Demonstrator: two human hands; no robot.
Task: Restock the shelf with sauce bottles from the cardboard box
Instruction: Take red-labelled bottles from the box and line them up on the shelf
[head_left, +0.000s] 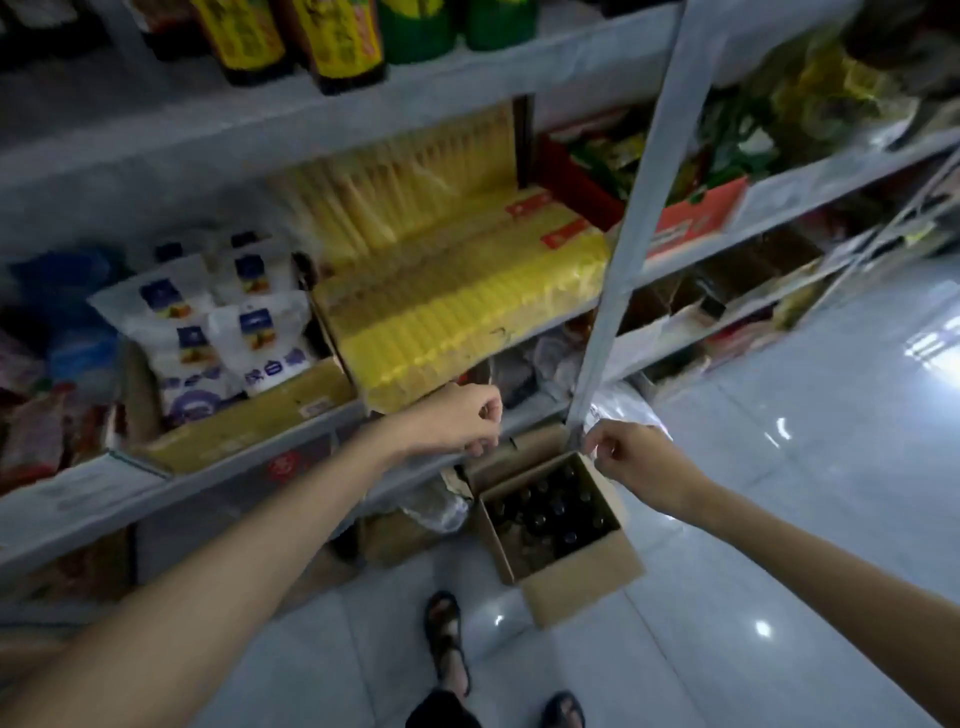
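An open cardboard box (576, 577) stands on the floor by the shelf's foot, holding several dark sauce bottles (550, 514) seen from above. My left hand (457, 421) hovers above and left of the box, in front of the shelf edge, fingers loosely curled with nothing in them. My right hand (631, 460) hangs over the box's far right corner, fingers also loosely curled and empty. Sauce bottles with yellow labels (296, 41) stand on the top shelf (171, 124).
The grey metal shelf upright (623, 234) rises just behind the box. The middle shelf holds yellow packets (457, 306) and white bags in a carton (218, 332). My sandalled feet (447, 639) stand on the glossy tiled floor (779, 467), which stretches open to the right.
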